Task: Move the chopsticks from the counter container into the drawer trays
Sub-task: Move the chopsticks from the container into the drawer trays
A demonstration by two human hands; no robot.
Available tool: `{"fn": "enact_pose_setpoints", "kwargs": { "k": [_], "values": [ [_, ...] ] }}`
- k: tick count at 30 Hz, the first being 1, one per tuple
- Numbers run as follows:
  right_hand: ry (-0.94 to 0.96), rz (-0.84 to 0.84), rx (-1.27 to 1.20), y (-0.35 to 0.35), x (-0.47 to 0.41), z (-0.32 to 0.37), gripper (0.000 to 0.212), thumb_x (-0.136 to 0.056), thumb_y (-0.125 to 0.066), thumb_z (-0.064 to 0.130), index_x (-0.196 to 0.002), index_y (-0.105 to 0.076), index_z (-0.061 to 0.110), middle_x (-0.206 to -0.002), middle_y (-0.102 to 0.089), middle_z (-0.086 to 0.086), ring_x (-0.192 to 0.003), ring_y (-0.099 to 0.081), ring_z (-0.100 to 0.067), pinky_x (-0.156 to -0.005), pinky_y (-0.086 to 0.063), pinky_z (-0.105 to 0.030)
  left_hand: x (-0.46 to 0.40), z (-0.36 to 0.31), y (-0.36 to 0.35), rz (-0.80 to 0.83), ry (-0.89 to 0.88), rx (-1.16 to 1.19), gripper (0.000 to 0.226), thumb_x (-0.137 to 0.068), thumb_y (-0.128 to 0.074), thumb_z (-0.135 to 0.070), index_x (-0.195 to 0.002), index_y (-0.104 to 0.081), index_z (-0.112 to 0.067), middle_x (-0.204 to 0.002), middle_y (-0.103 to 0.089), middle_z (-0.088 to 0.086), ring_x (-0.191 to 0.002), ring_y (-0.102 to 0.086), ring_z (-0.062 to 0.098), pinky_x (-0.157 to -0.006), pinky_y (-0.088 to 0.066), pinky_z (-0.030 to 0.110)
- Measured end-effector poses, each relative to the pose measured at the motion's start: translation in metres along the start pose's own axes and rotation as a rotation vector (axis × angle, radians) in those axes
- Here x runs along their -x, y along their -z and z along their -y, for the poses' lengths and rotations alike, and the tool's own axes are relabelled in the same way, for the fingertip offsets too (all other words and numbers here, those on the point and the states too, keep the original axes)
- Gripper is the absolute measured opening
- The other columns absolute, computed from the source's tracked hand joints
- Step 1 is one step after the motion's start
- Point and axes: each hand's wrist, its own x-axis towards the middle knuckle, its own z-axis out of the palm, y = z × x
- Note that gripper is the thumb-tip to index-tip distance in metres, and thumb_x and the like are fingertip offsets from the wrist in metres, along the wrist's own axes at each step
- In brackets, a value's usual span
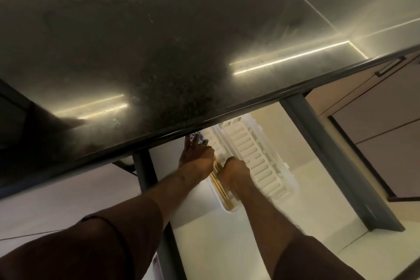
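Observation:
An open drawer [341, 166] below the dark counter [159, 63] holds two white slotted trays. The left tray [229, 208] carries a bundle of light wooden chopsticks [221, 185] lying lengthwise. My left hand [196, 158] rests on the far part of that tray, fingers reaching under the counter edge toward something blue-patterned [200, 137]. My right hand [235, 171] is curled down on the chopsticks beside it; its fingertips are hidden. The right tray [254, 159] lies bare. No counter container is in view.
The counter's front edge [250, 109] overhangs the far end of the drawer and hides the tray ends. Grey drawer rails [336, 161] run on both sides. Cabinet fronts with a dark handle [389, 67] stand at the right. Pale floor lies below.

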Motion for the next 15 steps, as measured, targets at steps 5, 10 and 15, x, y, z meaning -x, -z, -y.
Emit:
{"fn": "enact_pose_setpoints", "kwargs": {
  "k": [5, 10, 15],
  "values": [
    [0.032, -0.098, 0.063, -0.011, 0.007, -0.001, 0.03, -0.09, -0.062, 0.027, -0.117, -0.06, 0.014, -0.109, -0.067, -0.003, -0.096, -0.065, -0.02, -0.088, -0.051, -0.03, -0.006, 0.002, 0.001, 0.046, -0.069, -0.241, 0.045, -0.102, -0.032, -0.034, -0.145, -0.04, -0.023, -0.159, -0.028, -0.001, -0.15, -0.003, 0.023, -0.115, 0.013, 0.046],
    [0.095, -0.152, 0.029, -0.01, 0.022, -0.004, 0.03, -0.093, -0.057, 0.03, -0.121, -0.058, 0.02, -0.114, -0.066, 0.0, -0.098, -0.063, -0.019, -0.088, -0.049, -0.029, 0.016, 0.005, 0.013, -0.137, -0.215, -0.225, 0.032, -0.091, -0.048, -0.024, -0.117, -0.063, -0.013, -0.133, -0.057, 0.011, -0.131, -0.042, 0.032, -0.111, -0.013, 0.048],
    [0.134, -0.242, 0.011, 0.03, 0.049, 0.008, 0.026, -0.092, -0.06, 0.028, -0.116, -0.062, 0.017, -0.107, -0.069, -0.005, -0.085, -0.065, -0.022, -0.076, -0.051, -0.03, 0.048, 0.005, 0.042, -0.076, -0.266, 0.084, 0.028, -0.098, -0.049, -0.021, -0.121, -0.061, -0.013, -0.121, -0.065, 0.009, -0.107, -0.062, 0.025, -0.093, -0.051, 0.037]
  ]
}}
